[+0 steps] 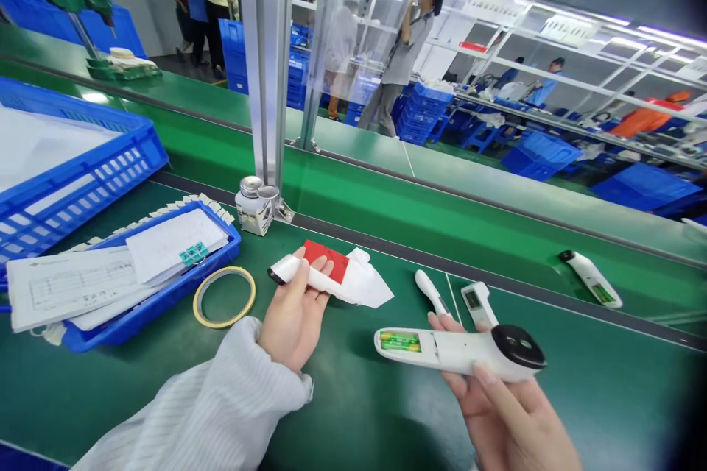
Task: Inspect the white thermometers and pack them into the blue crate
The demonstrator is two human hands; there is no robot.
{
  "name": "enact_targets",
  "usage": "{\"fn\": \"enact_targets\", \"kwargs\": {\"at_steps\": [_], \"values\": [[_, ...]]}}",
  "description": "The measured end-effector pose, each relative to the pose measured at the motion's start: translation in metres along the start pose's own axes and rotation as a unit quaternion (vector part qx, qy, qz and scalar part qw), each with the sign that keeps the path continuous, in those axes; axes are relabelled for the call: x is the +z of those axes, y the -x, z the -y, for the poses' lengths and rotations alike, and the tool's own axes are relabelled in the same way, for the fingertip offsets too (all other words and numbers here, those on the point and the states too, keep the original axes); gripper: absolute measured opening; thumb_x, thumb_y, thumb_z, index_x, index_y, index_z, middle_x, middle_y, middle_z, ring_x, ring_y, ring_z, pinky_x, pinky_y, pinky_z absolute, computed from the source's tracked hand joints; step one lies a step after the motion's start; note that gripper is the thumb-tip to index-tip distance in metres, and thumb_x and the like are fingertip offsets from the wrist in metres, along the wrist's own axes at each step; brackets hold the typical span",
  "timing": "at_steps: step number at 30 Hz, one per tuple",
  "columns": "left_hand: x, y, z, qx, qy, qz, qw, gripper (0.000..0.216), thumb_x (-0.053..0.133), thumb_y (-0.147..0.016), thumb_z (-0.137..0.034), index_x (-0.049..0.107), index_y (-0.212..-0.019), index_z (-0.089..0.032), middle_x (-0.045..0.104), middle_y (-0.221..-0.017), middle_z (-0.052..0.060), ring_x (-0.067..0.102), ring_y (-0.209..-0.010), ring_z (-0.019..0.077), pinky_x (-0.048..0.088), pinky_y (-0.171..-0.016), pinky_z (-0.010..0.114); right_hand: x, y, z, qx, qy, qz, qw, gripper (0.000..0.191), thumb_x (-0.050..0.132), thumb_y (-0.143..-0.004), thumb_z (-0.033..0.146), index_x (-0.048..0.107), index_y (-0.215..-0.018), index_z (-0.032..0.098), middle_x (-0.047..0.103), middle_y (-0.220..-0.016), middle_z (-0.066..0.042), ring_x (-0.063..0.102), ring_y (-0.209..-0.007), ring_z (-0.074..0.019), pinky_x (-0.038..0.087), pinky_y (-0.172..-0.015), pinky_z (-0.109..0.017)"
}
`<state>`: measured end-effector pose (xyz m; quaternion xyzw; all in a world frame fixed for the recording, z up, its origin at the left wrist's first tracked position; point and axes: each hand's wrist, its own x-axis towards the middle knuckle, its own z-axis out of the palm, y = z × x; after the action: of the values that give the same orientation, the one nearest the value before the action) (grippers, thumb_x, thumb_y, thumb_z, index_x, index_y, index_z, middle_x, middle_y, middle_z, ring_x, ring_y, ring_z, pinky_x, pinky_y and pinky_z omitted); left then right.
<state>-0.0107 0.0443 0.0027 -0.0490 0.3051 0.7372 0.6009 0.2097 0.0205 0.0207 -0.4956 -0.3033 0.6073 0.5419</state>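
- Blue crate (132, 134): far left, perforated side wall, beside the long tray.
- Blue tray (96, 337): holds printed forms (82, 285); a teal binder clip (194, 254) grips the upper papers.
- Tape roll (224, 323): flat on the green workbench (342, 412), right of the tray.
- Metal-capped containers (257, 212): at the foot of the aluminium post (261, 51).
- My left hand (301, 302): palm up, thumb pressed over a black-tipped white piece (287, 268), fingers slightly curled. A red rectangle (331, 263) and a white sheet (367, 287) sit at the fingertips; I cannot tell whether they are joined.
- Two white handheld units (434, 293): on the bench, beyond my right hand; the right one shows a display.
- My right hand (491, 397): thumb and fingers clamp a handheld infrared thermometer (458, 351) above the bench, black head rightward, battery bay open, green batteries (401, 341) seated.
- Similar unit (591, 280): far right, on the green belt beyond the rail, batteries exposed.
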Motion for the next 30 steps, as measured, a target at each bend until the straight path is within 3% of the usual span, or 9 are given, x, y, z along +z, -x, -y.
{"fn": "enact_targets", "kwargs": {"at_steps": [6,11,15,18,20,22,25,27,30], "values": [[-0.002,0.001,0.01,-0.029,0.051,0.035,0.998,0.041,0.055,-0.093,-0.033,0.047,-0.133,-0.028,0.06,-0.13,0.012,0.061,-0.116,0.0256,0.05,-0.1,0.044,0.038,-0.002,-0.04,0.143,-0.171,0.009,0.975,0.021,0.071,-0.079,0.021,0.071,-0.1,0.02,0.073,-0.113,-0.007,0.063,-0.116,-0.0245,0.051,-0.104,-0.042],[-0.003,0.008,0.017,-0.054,0.027,0.035,0.998,0.04,0.053,-0.095,-0.033,0.046,-0.133,-0.026,0.06,-0.131,0.013,0.059,-0.119,0.0262,0.051,-0.099,0.043,0.075,0.011,-0.07,0.13,-0.222,0.042,0.966,0.025,0.069,-0.084,0.024,0.069,-0.108,0.022,0.07,-0.12,-0.002,0.059,-0.122,-0.0193,0.041,-0.113,-0.038],[-0.002,0.013,0.019,-0.039,-0.027,0.017,0.999,0.041,0.054,-0.095,-0.028,0.043,-0.134,-0.022,0.062,-0.128,0.015,0.059,-0.119,0.0244,0.05,-0.1,0.041,0.079,0.016,-0.074,0.085,-0.15,0.104,0.98,0.039,0.065,-0.087,0.03,0.058,-0.125,0.021,0.061,-0.133,-0.008,0.054,-0.127,-0.024,0.037,-0.114,-0.046],[-0.002,0.015,0.021,-0.012,-0.062,0.01,0.998,0.042,0.055,-0.095,-0.026,0.041,-0.135,-0.021,0.065,-0.124,0.016,0.06,-0.118,0.0242,0.048,-0.102,0.041,0.06,0.011,-0.064,-0.013,0.036,0.062,0.997,0.056,0.066,-0.085,0.035,0.043,-0.136,0.026,0.052,-0.142,-0.01,0.05,-0.13,-0.0273,0.035,-0.112,-0.053],[-0.003,0.017,0.025,-0.005,-0.079,0.016,0.997,0.046,0.057,-0.093,-0.026,0.04,-0.135,-0.02,0.066,-0.121,0.015,0.061,-0.117,0.0242,0.046,-0.104,0.041,0.047,0.007,-0.056,-0.147,0.241,0.064,0.957,0.071,0.072,-0.079,0.032,0.037,-0.141,0.03,0.043,-0.148,-0.009,0.041,-0.136,-0.0295,0.033,-0.112,-0.055],[-0.006,0.02,0.029,-0.005,-0.095,0.029,0.995,0.049,0.061,-0.091,-0.028,0.042,-0.135,-0.018,0.068,-0.118,0.015,0.061,-0.117,0.0253,0.045,-0.104,0.042,0.039,0.003,-0.049,-0.244,0.427,0.139,0.859,0.08,0.073,-0.075,0.024,0.034,-0.143,0.033,0.04,-0.15,-0.007,0.037,-0.138,-0.0312,0.035,-0.111,-0.055],[-0.013,0.026,0.035,-0.007,-0.15,0.053,0.987,0.046,0.066,-0.087,-0.035,0.052,-0.127,-0.016,0.067,-0.12,0.015,0.059,-0.119,0.027,0.043,-0.106,0.042,0.04,0.0,-0.051,-0.257,0.564,0.242,0.746,0.08,0.06,-0.08,0.014,0.024,-0.148,0.035,0.049,-0.143,-0.008,0.051,-0.126,-0.0309,0.05,-0.097,-0.051],[-0.018,0.029,0.036,-0.002,-0.204,0.077,0.976,0.043,0.067,-0.086,-0.038,0.058,-0.121,-0.015,0.066,-0.122,0.014,0.058,-0.12,0.0272,0.041,-0.107,0.041,0.044,-0.001,-0.057,-0.252,0.58,0.251,0.733,0.081,0.052,-0.081,0.01,0.017,-0.15,0.034,0.051,-0.139,-0.01,0.057,-0.119,-0.0306,0.056,-0.087,-0.048],[-0.024,0.033,0.035,0.01,-0.253,0.167,0.953,0.051,0.07,-0.083,-0.038,0.055,-0.127,-0.018,0.062,-0.129,0.014,0.054,-0.124,0.0286,0.042,-0.106,0.04,0.048,-0.002,-0.061,-0.265,0.53,0.23,0.772,0.078,0.049,-0.081,0.011,0.017,-0.149,0.032,0.048,-0.142,-0.01,0.055,-0.123,-0.0284,0.054,-0.092,-0.043]]}}
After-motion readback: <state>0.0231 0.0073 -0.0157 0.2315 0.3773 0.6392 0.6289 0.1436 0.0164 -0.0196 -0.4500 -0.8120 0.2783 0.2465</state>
